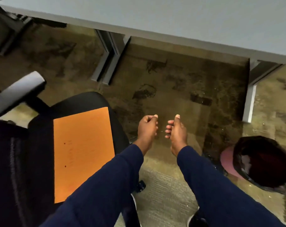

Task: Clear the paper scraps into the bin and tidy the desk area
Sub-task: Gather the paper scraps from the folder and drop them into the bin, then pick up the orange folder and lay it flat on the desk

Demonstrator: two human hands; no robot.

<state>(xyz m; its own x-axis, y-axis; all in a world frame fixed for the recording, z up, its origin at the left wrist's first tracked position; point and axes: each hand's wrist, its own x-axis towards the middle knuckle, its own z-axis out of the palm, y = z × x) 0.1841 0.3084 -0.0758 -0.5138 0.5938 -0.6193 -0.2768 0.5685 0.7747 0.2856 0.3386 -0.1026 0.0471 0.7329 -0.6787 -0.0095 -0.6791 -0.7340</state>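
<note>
Above a patchy brown and olive carpet (171, 89), seen from the person's own head looking straight down, two bare hands reach forward side by side, both arms in dark navy sleeves (220, 185). The left hand (147, 128) is curled into a loose fist, thumb resting on top of the bent fingers (153, 119). The right hand (177, 131) is also curled, thumb pointing forward and the fingers (169, 128) folded inward toward the palm. Whether either hand holds anything inside its closed fingers cannot be told; no paper shows between them. The two hands are near each other but not touching.

To the right of the right arm, on the carpet, stands a round bin (227, 163) with a pinkish rim, lined with a dark plastic bag (266, 164) that hangs open. What lies inside is too dark to make out.

To the left, a black office chair (83, 102) faces forward, its grey armrest (19, 90) sticking out at the far left. A sheet of orange paper (83, 153) lies flat on the seat, with two small dark dots near its left edge.

Across the top runs the pale grey worktop (188, 22), seen at a slant, its edge descending to the right. Grey metal legs (109, 58) stand beneath it on the carpet, with another pale leg (251, 102) further right. The picture is slightly blurred.
</note>
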